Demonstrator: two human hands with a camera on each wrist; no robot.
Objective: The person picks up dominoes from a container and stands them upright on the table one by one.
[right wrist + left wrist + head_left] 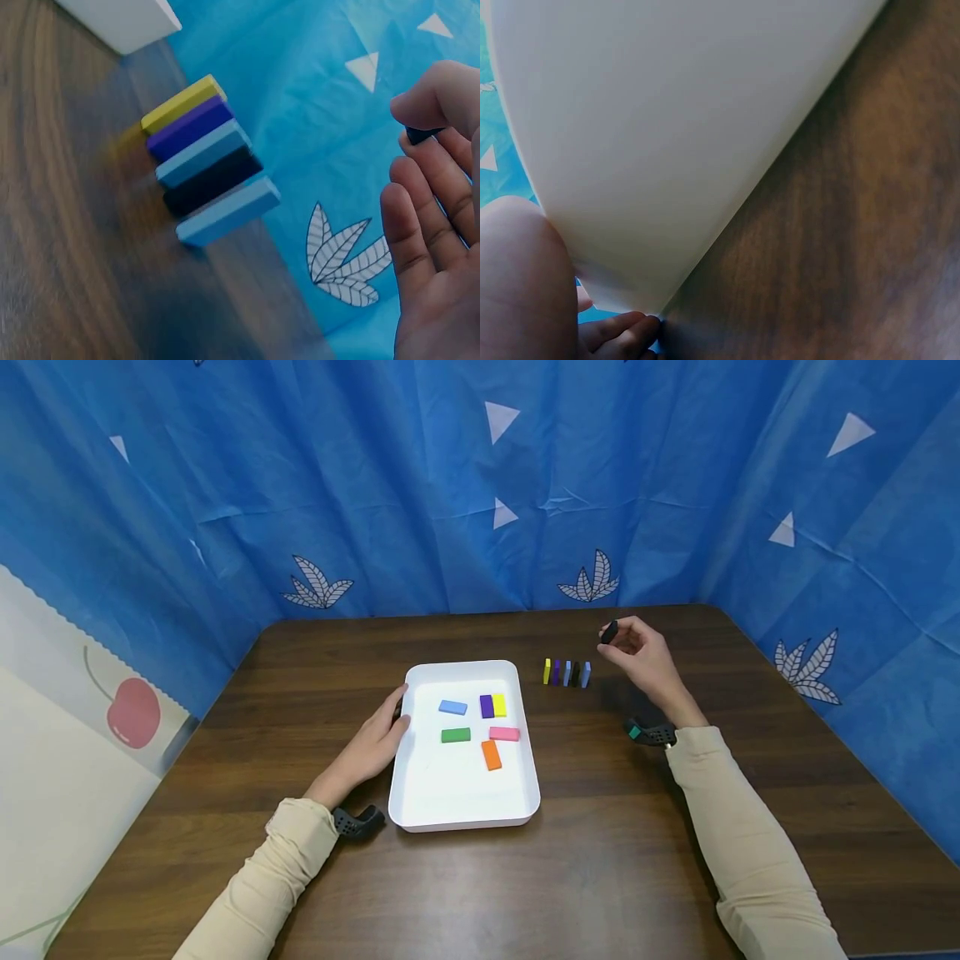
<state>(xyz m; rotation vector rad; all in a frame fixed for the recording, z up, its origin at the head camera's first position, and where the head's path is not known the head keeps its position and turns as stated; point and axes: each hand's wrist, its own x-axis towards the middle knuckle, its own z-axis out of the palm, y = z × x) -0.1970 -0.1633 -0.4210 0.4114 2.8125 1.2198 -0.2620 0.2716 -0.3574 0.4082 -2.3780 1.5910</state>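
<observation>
My right hand (643, 658) pinches a black domino block (610, 632) between thumb and fingers, raised above the table. In the right wrist view, the thumb hides most of that block. To its left, a row of domino blocks stands on edge: yellow (547, 672), purple (190, 127), light blue (204, 154), black (213, 181) and another light blue (229, 211). My left hand (373, 742) rests against the left side of a white tray (467, 818), its thumb and fingertips touching the rim and outer wall.
Inside the tray lie flat blue (453, 707), green (456, 735), purple (487, 707), yellow (499, 706), pink (504, 734) and orange (491, 755) blocks. A blue curtain (420, 485) hangs behind the brown wooden table (585, 877).
</observation>
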